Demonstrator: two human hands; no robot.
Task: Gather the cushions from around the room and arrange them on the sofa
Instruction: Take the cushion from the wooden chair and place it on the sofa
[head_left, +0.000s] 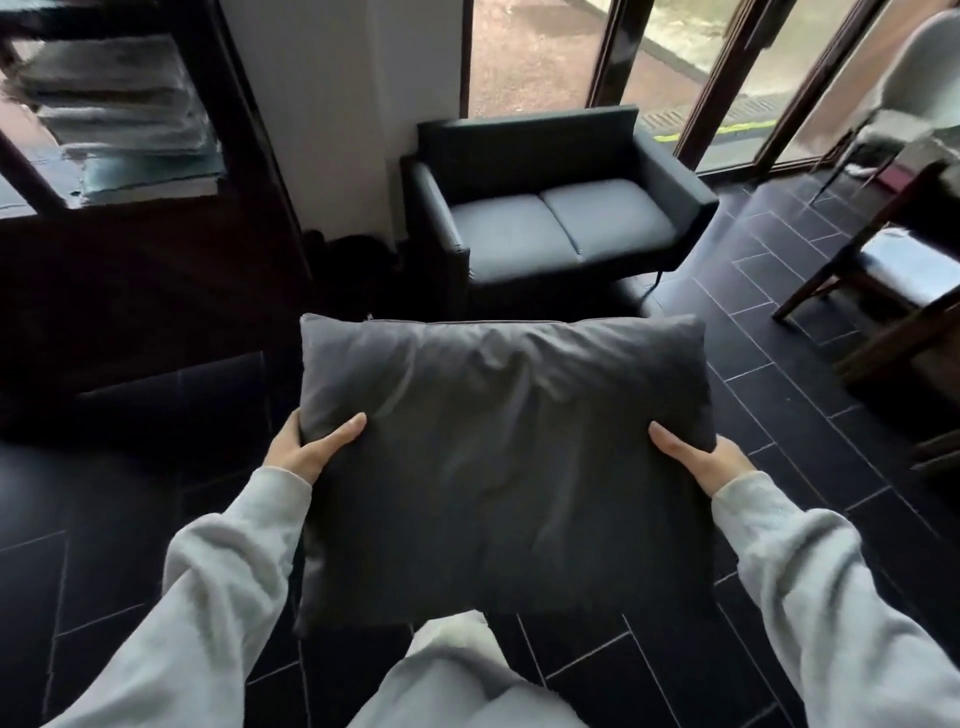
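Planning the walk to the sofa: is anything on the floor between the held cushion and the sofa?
In the head view, only dark tiled floor shows between the cushion, held by the left hand and right hand, and the sofa; the cushion hides part of the stretch.

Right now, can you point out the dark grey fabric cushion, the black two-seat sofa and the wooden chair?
dark grey fabric cushion (498, 447): head view, middle of its top face.
black two-seat sofa (511, 231): head view, left seat pad.
wooden chair (909, 265): head view, shiny seat.
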